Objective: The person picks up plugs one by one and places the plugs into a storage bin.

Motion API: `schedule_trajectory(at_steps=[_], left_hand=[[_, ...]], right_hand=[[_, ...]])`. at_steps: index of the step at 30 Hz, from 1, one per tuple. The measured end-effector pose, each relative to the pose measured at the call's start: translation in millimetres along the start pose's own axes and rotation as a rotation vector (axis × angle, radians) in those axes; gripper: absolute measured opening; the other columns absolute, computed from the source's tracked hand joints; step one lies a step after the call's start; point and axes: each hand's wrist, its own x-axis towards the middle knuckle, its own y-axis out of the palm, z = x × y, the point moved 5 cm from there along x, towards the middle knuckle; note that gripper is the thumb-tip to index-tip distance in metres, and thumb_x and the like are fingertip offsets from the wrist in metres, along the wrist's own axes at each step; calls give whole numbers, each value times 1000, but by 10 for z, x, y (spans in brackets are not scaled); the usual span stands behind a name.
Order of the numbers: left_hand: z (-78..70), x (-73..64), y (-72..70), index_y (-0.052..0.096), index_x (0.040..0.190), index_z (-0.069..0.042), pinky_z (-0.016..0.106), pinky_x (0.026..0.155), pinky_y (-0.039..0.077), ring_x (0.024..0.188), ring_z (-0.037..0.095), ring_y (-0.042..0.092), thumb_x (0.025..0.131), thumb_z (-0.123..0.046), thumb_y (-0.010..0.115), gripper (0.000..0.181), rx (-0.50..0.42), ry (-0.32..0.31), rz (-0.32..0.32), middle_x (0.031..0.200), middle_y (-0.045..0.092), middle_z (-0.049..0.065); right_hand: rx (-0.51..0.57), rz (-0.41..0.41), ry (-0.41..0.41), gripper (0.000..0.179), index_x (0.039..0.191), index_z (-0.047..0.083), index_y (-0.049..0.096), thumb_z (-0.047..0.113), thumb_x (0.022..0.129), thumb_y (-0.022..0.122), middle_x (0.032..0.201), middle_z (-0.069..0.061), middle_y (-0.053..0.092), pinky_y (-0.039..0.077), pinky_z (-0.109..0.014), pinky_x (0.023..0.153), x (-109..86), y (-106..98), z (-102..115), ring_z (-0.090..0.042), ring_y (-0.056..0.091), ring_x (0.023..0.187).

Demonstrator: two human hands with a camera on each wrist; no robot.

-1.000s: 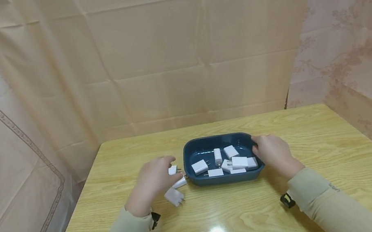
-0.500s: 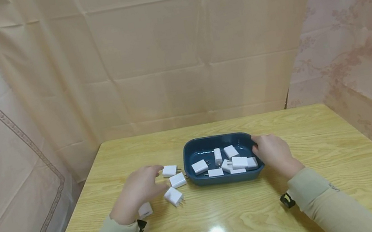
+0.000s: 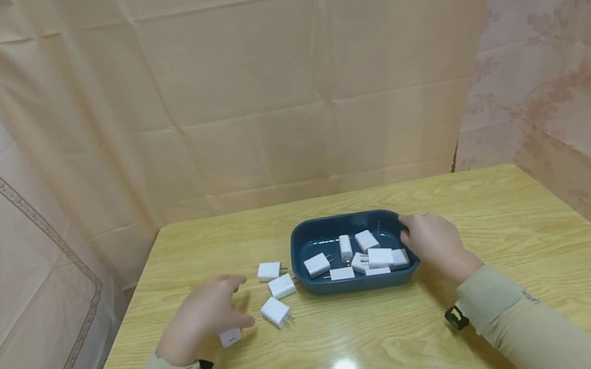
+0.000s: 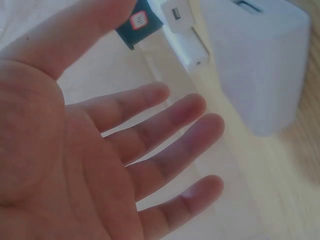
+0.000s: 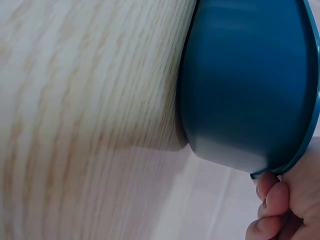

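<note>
Fingers apart and nothing in its grasp, my left hand [image 3: 204, 316] hovers over the left part of the table. Partly covered by it in the head view is a white charger plug [image 3: 231, 337], which looms large as a white block [image 4: 262, 65] beside the fingertips in the left wrist view. More white plugs lie to the right, among them one [image 3: 270, 271] at the back, one [image 3: 282, 286] against the dish and one [image 3: 276, 312] nearer me. My right hand [image 3: 435, 245] grips the right rim of a dark blue dish [image 3: 355, 285], fingers curled over its edge.
Several white plugs, such as this charger [image 3: 381, 258], lie jumbled inside the dish. The wooden table [image 3: 481, 191] ends at a beige cloth backdrop [image 3: 260, 118]. Patterned cloth [image 3: 577, 62] hangs at the right side.
My left hand has drawn back leftward and toward me from the plugs beside the dish, uncovering them. It now hovers by the leftmost plug. My right hand has kept its grip on the rim.
</note>
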Motion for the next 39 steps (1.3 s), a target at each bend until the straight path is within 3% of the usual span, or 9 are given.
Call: schedule_trajectory(at_steps=[3, 11, 17, 29, 32, 35, 39], left_hand=[[22, -49, 11, 62, 137, -5, 53, 93, 50, 115, 32, 61, 73, -34, 91, 77, 31, -6, 29, 130, 63, 12], [108, -128, 36, 69, 123, -6, 48, 81, 52, 84, 19, 59, 70, -29, 90, 61, 76, -17, 52, 107, 62, 5], [159, -135, 66, 71, 115, -7, 46, 81, 52, 83, 19, 57, 66, -21, 82, 52, 97, -8, 50, 107, 64, 4], [115, -169, 96, 71, 99, -10, 43, 73, 51, 78, 19, 55, 70, -19, 90, 36, 111, 2, 68, 94, 59, 3], [116, -169, 107, 71, 97, -11, 43, 73, 52, 78, 19, 55, 70, -19, 91, 35, 121, 3, 63, 94, 59, 2], [110, -171, 107, 70, 95, -11, 43, 73, 51, 77, 19, 55, 71, -20, 90, 32, 122, 14, 55, 92, 59, 2], [95, -178, 93, 70, 93, -10, 43, 74, 51, 77, 19, 54, 70, -19, 90, 31, 121, 22, 49, 91, 59, 2]], right_hand=[[0, -5, -4, 40, 132, -5, 64, 11, 95, 65, 108, -26, 71, 39, -35, 47, 0, -4, 9, -23, 52, 58], [-7, -14, -11, 40, 131, -4, 65, 12, 95, 66, 110, -26, 71, 41, -35, 47, 8, -3, 27, -23, 53, 60], [5, -9, -7, 40, 132, -5, 64, 12, 95, 65, 111, -26, 70, 40, -34, 48, 1, 6, -2, -22, 52, 59], [38, 49, 14, 44, 132, -3, 64, 20, 95, 69, 116, -25, 70, 46, -39, 55, 21, -11, -58, -23, 58, 67], [88, 77, 19, 47, 135, -4, 62, 20, 95, 69, 92, -18, 71, 44, -37, 52, 10, -36, -58, -20, 56, 59], [149, 106, 29, 49, 138, -5, 58, 17, 95, 68, 65, -6, 60, 39, -32, 47, -16, -72, -54, -15, 49, 49], [210, 144, 43, 51, 141, -6, 54, 12, 95, 65, 58, -3, 57, 44, -31, 46, -43, -119, -47, -15, 55, 48]])
